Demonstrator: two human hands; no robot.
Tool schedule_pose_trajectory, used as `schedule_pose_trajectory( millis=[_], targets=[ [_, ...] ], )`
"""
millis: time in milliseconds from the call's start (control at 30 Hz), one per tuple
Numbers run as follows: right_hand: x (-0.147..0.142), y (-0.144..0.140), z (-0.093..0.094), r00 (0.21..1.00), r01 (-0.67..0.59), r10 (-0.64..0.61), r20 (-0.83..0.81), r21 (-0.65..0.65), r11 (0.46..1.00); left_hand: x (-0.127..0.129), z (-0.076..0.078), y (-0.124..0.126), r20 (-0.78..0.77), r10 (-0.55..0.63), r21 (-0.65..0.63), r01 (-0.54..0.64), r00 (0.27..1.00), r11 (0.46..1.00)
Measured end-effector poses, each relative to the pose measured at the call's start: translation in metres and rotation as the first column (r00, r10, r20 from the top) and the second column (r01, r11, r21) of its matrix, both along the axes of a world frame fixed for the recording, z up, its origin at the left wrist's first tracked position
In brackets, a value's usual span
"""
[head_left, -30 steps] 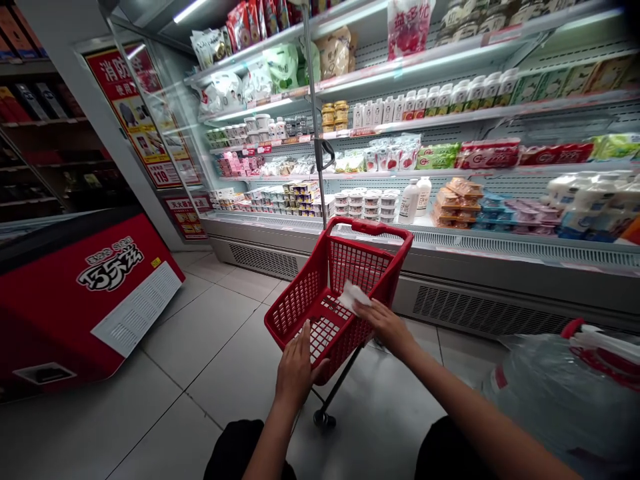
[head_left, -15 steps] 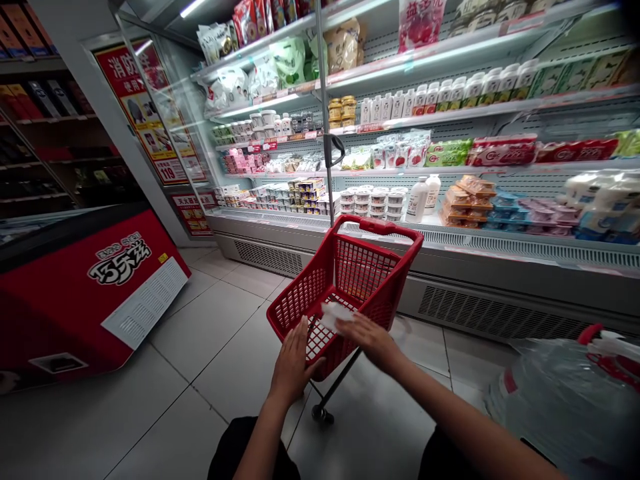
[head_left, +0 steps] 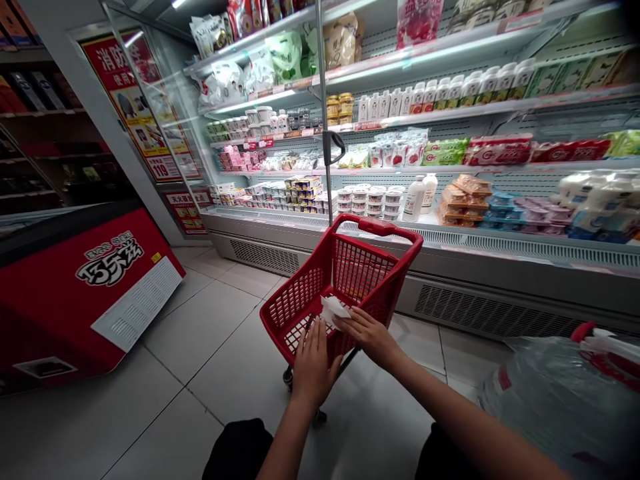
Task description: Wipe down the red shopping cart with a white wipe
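Lengthwise, red cart [head_left: 350, 267] points shelfward; left hand [head_left: 313, 360] flat on it, right hand [head_left: 367, 333] pinching white wipe [head_left: 333, 310]

Pale tiled floor [head_left: 210, 347] carries the red cart [head_left: 345, 280]; a red freezer [head_left: 90, 293] stands at its left edge; a water jug [head_left: 555, 400] at its right.

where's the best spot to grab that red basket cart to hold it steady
Probably the near rim of the red basket cart, from the person's side: it faces them, tilted low. The left hand lies flat on it beside the right hand, which holds a white cloth.
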State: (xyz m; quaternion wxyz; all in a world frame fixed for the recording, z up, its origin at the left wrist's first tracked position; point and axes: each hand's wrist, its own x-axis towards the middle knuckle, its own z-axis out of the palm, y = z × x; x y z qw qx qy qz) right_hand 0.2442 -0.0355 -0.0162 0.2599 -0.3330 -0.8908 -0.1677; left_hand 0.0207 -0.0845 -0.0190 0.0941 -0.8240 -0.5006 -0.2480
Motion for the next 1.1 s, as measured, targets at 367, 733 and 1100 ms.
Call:
schedule_pose_trajectory(
  millis=[367,733,1100],
  targets=[
    [0.061,0.016,0.018,0.948,0.281,-0.279,-0.152,-0.005,0.96,-0.026,0.013,0.002,-0.052,0.033,0.049,-0.03,0.998,0.998],
    [0.08,-0.004,0.032,0.976,0.219,-0.219,-0.003,0.1,0.971,-0.007,0.02,0.002,-0.082,0.01,0.028,-0.008,0.997,1.0],
    [0.121,-0.01,0.047,0.931,0.364,-0.36,-0.054,0.13,0.922,-0.021,0.02,0.006,-0.093,-0.001,0.058,0.007,0.996,0.998]
  ],
)
